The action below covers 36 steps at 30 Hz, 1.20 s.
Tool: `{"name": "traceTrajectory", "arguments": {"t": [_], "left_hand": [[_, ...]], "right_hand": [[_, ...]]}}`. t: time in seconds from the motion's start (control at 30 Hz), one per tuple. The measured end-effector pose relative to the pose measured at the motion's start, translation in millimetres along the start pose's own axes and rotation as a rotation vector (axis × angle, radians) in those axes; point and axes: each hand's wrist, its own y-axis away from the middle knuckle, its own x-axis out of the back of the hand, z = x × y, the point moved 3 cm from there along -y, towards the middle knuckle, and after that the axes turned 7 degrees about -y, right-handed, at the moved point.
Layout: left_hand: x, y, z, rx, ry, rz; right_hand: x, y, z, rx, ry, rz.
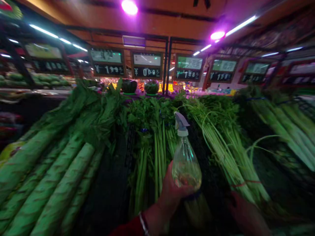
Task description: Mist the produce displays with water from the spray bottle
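— Look down low, close to us; what is that left hand doing?

— It is curled round the fat bottom of a clear spray bottle; the thumb is on the near side and the fingers wrap round the back, so it is closed on the bottle, not spread; there is a red sleeve and a thin band at the wrist.

— Is there anything in the bottle?

— Yes; a little pale liquid sits at the bottom; the rest looks clear; the bottle stands up almost straight, with its grey and white spray top on top, pointing right; it is held up in front of the middle bunches of greens.

— And the right hand?

— It is low on the right, in the dark; it sits right by the bottom ends of the thin green stalks tied with a red band; I cannot tell if it is open or closed, or if it touches them.

— What is past the hands?

— Leafy herbs stand just behind the bottle; thick pale green stems lie in a heap on the left; more long stalks lie well off to the right.

— And far back?

— Two dark round melons sit on a shelf; above them hang price signs with lit numbers; bright strip lights and pink lamps shine from the ceiling.
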Motion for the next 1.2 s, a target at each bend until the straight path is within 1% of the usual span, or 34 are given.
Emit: {"name": "traceTrajectory", "arguments": {"t": [0.13,0.23,0.37,0.47,0.7,0.93,1.03,1.2], "left_hand": [[-4.0,2.3,2.4,0.021,0.002,0.0],[-5.1,3.4,3.7,0.007,0.01,-0.012],[-4.8,3.9,4.7,-0.018,0.023,-0.001],[-4.6,3.3,2.9,-0.012,0.037,-0.02],[-2.4,2.1,0.3,-0.02,0.018,-0.024],[-3.0,3.3,1.8,0.007,0.019,-0.022],[-2.5,3.2,0.9,0.02,0.007,-0.031],[-1.1,2.1,-1.9,-0.002,0.006,-0.052]], "right_hand": [[1.4,-0.8,1.9,0.006,-0.011,-0.014],[1.0,0.4,0.5,0.011,-0.018,0.005],[0.3,3.7,-3.2,0.011,-0.024,0.03],[0.8,4.9,-4.4,0.012,-0.025,0.024],[1.5,-2.1,3.4,-0.001,-0.029,0.006],[-3.6,2.6,2.3,0.025,-0.034,0.077],[-4.1,2.8,2.0,0.025,-0.036,0.074],[-2.6,0.4,3.7,0.021,-0.04,0.06]]}}
